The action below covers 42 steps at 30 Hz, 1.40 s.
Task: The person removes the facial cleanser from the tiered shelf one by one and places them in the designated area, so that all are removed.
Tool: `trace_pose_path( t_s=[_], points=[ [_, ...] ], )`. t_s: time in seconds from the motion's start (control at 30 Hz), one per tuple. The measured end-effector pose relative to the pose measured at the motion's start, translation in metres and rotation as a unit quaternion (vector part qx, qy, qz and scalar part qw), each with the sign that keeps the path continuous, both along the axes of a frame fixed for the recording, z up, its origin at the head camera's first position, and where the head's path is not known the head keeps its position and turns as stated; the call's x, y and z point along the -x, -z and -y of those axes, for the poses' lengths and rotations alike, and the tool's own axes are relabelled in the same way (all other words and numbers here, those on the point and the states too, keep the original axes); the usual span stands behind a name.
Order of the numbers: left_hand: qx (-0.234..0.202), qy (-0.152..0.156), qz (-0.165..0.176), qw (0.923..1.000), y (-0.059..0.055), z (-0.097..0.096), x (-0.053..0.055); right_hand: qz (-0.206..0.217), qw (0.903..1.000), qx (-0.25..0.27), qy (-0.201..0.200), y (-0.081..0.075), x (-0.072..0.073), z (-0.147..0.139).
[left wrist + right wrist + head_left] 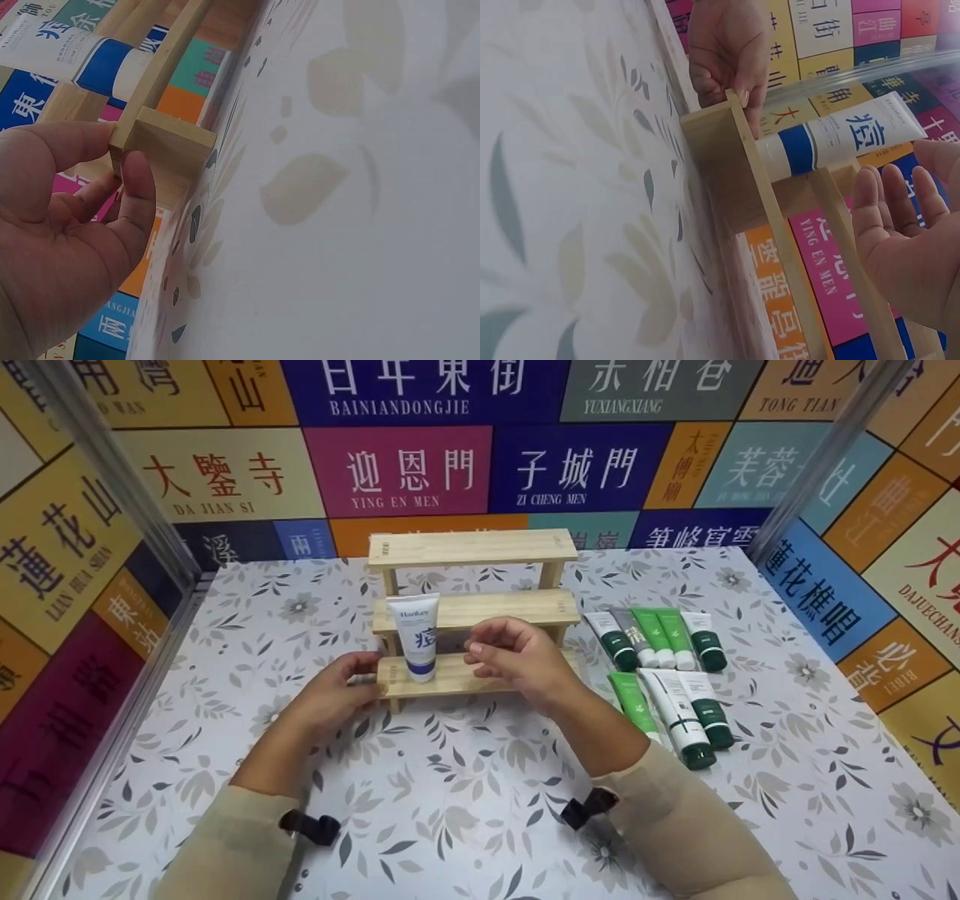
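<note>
A white tube with a blue band (pixel 417 634) stands upright on its cap near the left end of the lowest step of a wooden tiered rack (pixel 480 682). My left hand (pixel 341 690) pinches the left end of that step between thumb and fingers, as the left wrist view also shows around the board's end (pixel 124 139). Right of the tube, my right hand (pixel 521 660) hovers in front of the rack with loosely bent fingers and nothing in them. In the right wrist view the tube (pixel 840 135) stands apart from the right fingertips (pixel 870 184).
Several tubes lie in two rows to the right of the rack: green ones (pixel 660 637), a grey one (pixel 636 637), and white ones with dark green caps (pixel 679 716). A leaf-patterned cloth (pixel 450 810) covers the table. Printed panels (pixel 397 472) stand behind and at both sides.
</note>
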<state>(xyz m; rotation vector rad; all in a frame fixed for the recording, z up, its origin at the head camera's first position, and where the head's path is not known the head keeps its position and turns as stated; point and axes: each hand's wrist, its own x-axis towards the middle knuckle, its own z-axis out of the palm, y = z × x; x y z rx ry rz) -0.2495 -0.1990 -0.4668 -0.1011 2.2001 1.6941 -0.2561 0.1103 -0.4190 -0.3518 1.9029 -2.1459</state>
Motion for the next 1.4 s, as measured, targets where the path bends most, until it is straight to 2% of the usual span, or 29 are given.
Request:
trace_pose_path(
  t_s=[0.23,0.37,0.63,0.9,1.2,1.4],
  points=[
    [0.004,0.015,-0.03,0.9994,0.001,-0.001,0.0,-0.009,0.9993,0.027,0.024,-0.001,0.006,0.019],
    [0.002,0.01,-0.027,0.9996,0.002,-0.002,0.001,-0.016,0.9988,0.031,0.036,-0.001,0.009,0.027],
    [-0.001,0.008,-0.006,0.9999,0.0,0.0,0.001,0.01,0.9976,0.051,0.044,0.002,0.017,0.042],
    [0.001,0.002,-0.001,1.0,-0.005,0.0,-0.001,0.012,0.9988,0.034,0.033,0.008,0.021,0.053],
    [-0.005,0.012,-0.016,0.9998,-0.001,0.0,-0.001,-0.034,0.9978,0.018,0.053,0.013,0.018,0.059],
    [0.006,0.003,-0.001,1.0,-0.001,-0.001,0.0,-0.063,0.996,-0.014,0.061,0.014,0.015,0.059]
  ],
)
